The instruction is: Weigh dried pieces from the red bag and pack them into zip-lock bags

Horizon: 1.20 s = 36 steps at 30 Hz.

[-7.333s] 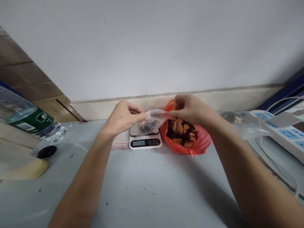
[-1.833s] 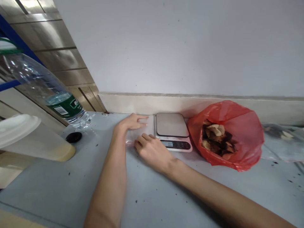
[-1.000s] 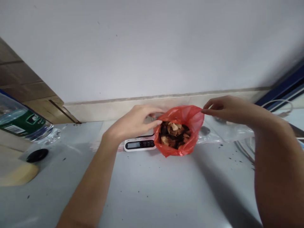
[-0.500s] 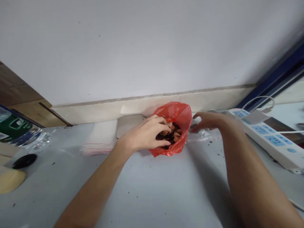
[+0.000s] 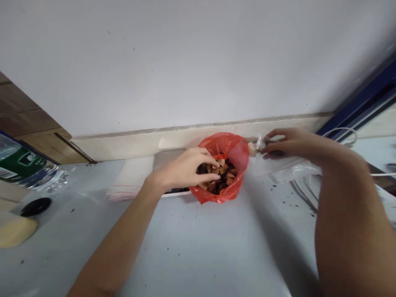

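A red plastic bag (image 5: 243,156) stands with its mouth spread, holding brown and dark dried pieces (image 5: 221,175). My left hand (image 5: 188,169) reaches over its left rim, fingers curved and thumb apart, with the fingertips at the pieces. A gap shows between thumb and fingers. To the right, my right hand (image 5: 287,144) pinches a crumpled clear plastic bag (image 5: 262,144) near the wall; a small pale lump shows at its left end. Just left of the red bag, partly under my left hand, lies a flat device with a grey metal plate (image 5: 167,156), like a small scale.
A stack of clear bags with red lines (image 5: 128,181) lies left of the device. Further left are a water bottle (image 5: 27,165), a black disc (image 5: 35,207) and a pale yellow object (image 5: 18,231). White cables (image 5: 305,194) and a partly hidden power strip (image 5: 386,200) are at right.
My right hand has moved right and slightly up, drawing the clear bag along. The power strip has shifted right, mostly behind my forearm. My left hand has moved slightly left.
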Each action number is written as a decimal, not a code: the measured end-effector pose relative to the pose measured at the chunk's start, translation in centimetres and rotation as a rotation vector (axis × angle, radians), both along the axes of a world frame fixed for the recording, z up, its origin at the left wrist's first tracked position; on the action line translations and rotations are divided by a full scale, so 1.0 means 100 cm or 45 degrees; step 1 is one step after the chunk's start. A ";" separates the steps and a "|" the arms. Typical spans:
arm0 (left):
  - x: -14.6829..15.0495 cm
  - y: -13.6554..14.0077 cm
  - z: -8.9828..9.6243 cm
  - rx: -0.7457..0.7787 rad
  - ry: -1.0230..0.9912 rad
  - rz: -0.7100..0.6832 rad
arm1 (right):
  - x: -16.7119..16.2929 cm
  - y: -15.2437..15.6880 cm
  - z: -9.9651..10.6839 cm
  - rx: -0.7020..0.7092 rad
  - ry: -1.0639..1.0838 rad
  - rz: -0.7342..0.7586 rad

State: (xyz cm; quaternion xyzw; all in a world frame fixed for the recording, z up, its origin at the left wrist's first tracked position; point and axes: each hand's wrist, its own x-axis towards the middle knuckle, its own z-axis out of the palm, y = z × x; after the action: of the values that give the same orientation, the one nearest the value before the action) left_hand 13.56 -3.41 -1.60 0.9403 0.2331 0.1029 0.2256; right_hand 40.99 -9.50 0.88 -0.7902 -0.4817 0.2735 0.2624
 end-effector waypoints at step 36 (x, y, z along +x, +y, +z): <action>-0.037 -0.003 0.019 -0.560 -0.321 0.314 | -0.106 0.028 -0.013 0.192 0.651 0.713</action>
State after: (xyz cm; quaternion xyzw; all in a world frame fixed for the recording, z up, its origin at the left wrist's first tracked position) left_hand 9.83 -3.67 0.27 0.8130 0.3327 0.1928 0.4372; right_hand 30.42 -6.74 -0.44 -0.5128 -0.6167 0.4864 0.3465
